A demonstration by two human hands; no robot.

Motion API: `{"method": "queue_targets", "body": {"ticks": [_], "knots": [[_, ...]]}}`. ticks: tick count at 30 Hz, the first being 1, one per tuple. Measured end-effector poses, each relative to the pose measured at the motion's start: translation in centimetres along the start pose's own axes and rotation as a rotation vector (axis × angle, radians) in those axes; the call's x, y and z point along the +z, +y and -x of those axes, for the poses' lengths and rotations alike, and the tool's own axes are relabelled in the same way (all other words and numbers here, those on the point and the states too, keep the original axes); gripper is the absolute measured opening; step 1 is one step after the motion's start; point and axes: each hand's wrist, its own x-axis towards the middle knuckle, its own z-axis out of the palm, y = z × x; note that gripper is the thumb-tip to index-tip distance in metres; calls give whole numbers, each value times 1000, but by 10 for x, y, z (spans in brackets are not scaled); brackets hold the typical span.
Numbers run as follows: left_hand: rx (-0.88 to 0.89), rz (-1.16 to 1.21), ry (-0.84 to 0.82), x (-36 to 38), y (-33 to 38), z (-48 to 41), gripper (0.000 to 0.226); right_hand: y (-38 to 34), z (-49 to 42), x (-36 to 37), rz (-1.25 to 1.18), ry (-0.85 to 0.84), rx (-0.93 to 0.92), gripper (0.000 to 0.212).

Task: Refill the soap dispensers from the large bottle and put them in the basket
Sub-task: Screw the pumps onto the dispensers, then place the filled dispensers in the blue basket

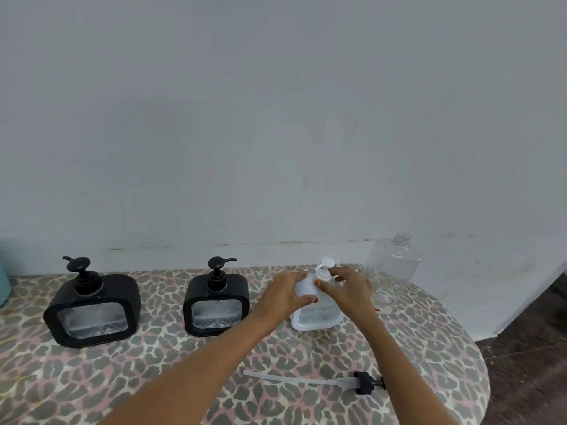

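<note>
A white square soap dispenser (316, 317) stands on the leopard-print table (214, 378), right of centre. My left hand (283, 294) grips its left shoulder. My right hand (343, 288) has its fingers curled round the white pump collar (323, 273) on top. Two black dispensers stand to the left, one (92, 308) far left, the other (216, 305) nearer the middle, each with its pump on and a little liquid inside. Behind my right hand stands a large clear bottle (394, 265) with no cap. A black pump with a long clear tube (310, 380) lies loose at the front.
A pale wall runs close behind the table. The table's rounded edge curves down the right side, with dark floor (527, 363) beyond it. A teal ribbed object (3, 271) shows at the far left edge. No basket is in view.
</note>
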Motion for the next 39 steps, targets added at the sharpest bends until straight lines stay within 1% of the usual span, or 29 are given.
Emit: {"method": "queue_targets", "body": {"ticks": [2, 4, 6, 10, 16, 20, 23, 28, 31, 35, 37, 39], "knots": [[-6, -1, 3, 0, 1, 0, 55, -2, 0, 3, 28, 43, 35, 27], [-9, -16, 3, 1, 2, 0, 54, -4, 2, 5, -5, 91, 66, 26], [-18, -24, 5, 1, 1, 0, 57, -6, 4, 6, -48, 130, 71, 26], [-35, -22, 2, 3, -1, 0, 62, -12, 7, 8, -42, 179, 87, 28], [-29, -8, 15, 6, -1, 2, 56, -14, 11, 13, -143, 228, 105, 26], [-34, 2, 17, 6, -1, 2, 52, -13, 11, 16, -157, 237, 125, 27], [-32, -4, 4, 6, 2, 4, 44, -12, 13, 19, -129, 235, 124, 32], [-37, -48, -41, 2, 8, 9, 50, -15, 18, 17, -33, 211, 88, 35], [-44, -72, -56, -4, 9, 11, 48, -17, 20, 11, -6, 161, 77, 47], [-32, -129, -56, -21, 11, 12, 56, -22, 25, -4, -49, 190, 59, 66], [-7, -152, -49, -32, 14, 15, 55, -27, 27, -12, -70, 197, 35, 69], [25, -139, -30, -43, 18, 19, 52, -34, 31, -18, -95, 220, -2, 66]]}}
